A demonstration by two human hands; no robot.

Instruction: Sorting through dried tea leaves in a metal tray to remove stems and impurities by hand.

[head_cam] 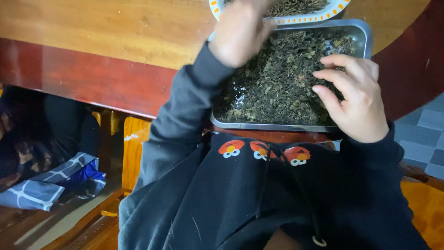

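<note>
A rectangular metal tray [286,126] full of dark dried leaves [282,78] rests on the wooden table edge in front of me. My right hand [354,99] lies on the right side of the leaves, fingers spread and curled onto them. My left hand [240,30] is blurred, raised over the tray's far left corner, reaching toward a white bowl with an orange-patterned rim [296,19] that also holds dried leaves. Whether the left hand pinches any leaves is hidden by the blur.
The round wooden table [115,37] has a dark red rim. A wooden chair [132,143] stands at left, with blue checked cloth [51,183] beside it. Grey floor tiles [428,139] show at right. My dark hooded top fills the bottom.
</note>
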